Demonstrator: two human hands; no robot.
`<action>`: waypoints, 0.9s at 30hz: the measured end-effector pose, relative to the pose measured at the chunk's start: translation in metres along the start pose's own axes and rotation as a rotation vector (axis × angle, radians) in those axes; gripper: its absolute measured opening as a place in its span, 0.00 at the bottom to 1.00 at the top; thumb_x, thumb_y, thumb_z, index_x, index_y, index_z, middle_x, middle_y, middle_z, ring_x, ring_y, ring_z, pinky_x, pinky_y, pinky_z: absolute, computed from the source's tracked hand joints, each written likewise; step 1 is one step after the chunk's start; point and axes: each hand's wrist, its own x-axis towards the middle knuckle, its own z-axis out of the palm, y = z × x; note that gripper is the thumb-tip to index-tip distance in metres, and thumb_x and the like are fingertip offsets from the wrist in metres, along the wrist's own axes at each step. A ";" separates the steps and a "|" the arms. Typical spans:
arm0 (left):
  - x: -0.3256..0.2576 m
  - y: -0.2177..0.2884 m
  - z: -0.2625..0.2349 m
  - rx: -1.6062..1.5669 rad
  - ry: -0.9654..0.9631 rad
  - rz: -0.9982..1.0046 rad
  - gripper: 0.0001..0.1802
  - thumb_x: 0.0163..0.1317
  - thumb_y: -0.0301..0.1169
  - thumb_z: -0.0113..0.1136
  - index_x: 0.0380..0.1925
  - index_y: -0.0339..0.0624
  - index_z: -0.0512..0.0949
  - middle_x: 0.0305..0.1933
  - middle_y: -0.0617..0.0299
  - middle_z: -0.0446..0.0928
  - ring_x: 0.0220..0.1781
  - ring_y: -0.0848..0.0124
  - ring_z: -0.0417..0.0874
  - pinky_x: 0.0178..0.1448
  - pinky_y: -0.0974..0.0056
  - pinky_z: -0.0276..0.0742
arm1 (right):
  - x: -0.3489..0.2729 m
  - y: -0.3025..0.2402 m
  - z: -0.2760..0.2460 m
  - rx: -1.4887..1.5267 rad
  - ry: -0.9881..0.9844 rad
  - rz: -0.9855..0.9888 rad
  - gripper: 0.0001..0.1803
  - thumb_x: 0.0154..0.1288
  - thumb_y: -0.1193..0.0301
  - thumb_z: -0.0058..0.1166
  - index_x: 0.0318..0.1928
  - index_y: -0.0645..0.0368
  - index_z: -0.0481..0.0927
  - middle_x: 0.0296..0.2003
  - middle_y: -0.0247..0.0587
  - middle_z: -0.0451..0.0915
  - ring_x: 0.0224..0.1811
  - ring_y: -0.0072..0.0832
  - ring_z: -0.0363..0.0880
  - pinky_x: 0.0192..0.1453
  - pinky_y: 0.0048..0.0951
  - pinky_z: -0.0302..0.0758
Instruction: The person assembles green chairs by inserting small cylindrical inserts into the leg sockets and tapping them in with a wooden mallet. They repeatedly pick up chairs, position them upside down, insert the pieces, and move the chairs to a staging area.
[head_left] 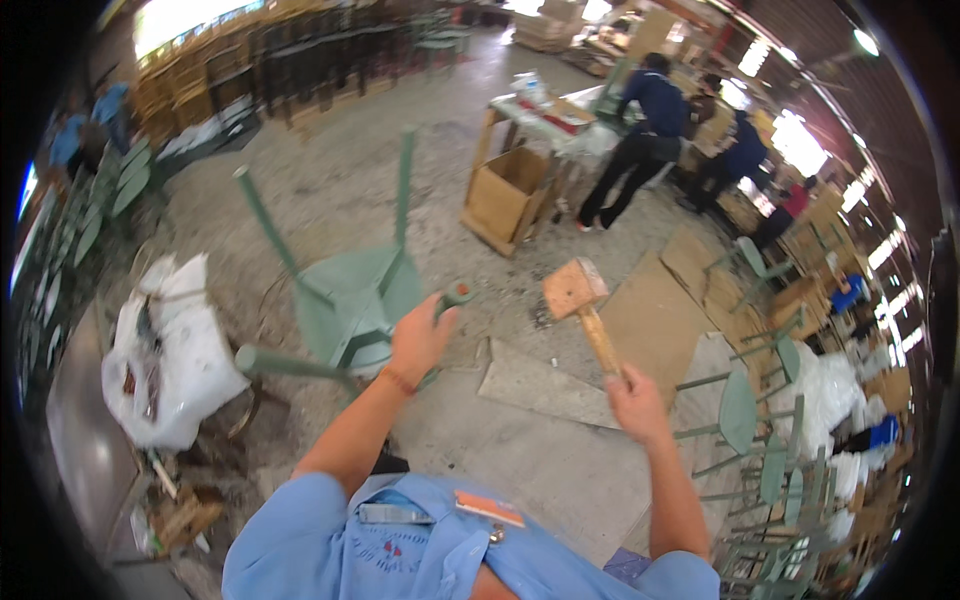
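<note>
Just above the blue shirt, the left hand is wrapping its fingers around one leg of the upturned pale green wooden chair on the concrete floor, while the right hand is gripping the raised wooden mallet. Farther off, an open cardboard box is standing by a cluttered bench.

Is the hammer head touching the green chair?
No, the wooden mallet in the right hand is raised, apart from the upturned green chair.
</note>
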 end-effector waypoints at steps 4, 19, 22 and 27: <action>-0.032 0.059 -0.005 -0.414 -0.227 0.073 0.20 0.73 0.39 0.47 0.55 0.36 0.73 0.33 0.54 0.80 0.31 0.65 0.81 0.35 0.62 0.74 | -0.007 -0.036 0.037 0.349 -0.034 -0.012 0.21 0.56 0.65 0.65 0.48 0.62 0.78 0.31 0.38 0.79 0.32 0.26 0.74 0.37 0.31 0.73; 0.114 0.112 -0.002 -1.143 -0.561 -0.233 0.17 0.76 0.38 0.41 0.60 0.45 0.64 0.32 0.69 0.71 0.20 0.80 0.65 0.21 0.72 0.60 | 0.134 -0.150 0.065 0.378 0.069 -0.340 0.22 0.55 0.69 0.61 0.50 0.62 0.75 0.32 0.46 0.82 0.36 0.36 0.82 0.42 0.35 0.76; 0.158 0.077 -0.004 -1.092 -0.598 -0.182 0.18 0.75 0.39 0.45 0.60 0.45 0.66 0.32 0.69 0.71 0.22 0.80 0.67 0.22 0.72 0.62 | 0.181 -0.174 0.071 0.540 0.048 -0.371 0.20 0.56 0.70 0.62 0.48 0.64 0.74 0.28 0.40 0.79 0.27 0.31 0.79 0.32 0.32 0.75; 0.209 0.033 -0.018 -0.817 -0.339 0.226 0.13 0.72 0.37 0.52 0.50 0.42 0.76 0.34 0.68 0.75 0.32 0.81 0.71 0.35 0.73 0.68 | 0.231 -0.225 0.072 0.883 -0.167 -0.040 0.16 0.59 0.73 0.61 0.44 0.62 0.72 0.22 0.32 0.72 0.13 0.18 0.67 0.15 0.25 0.62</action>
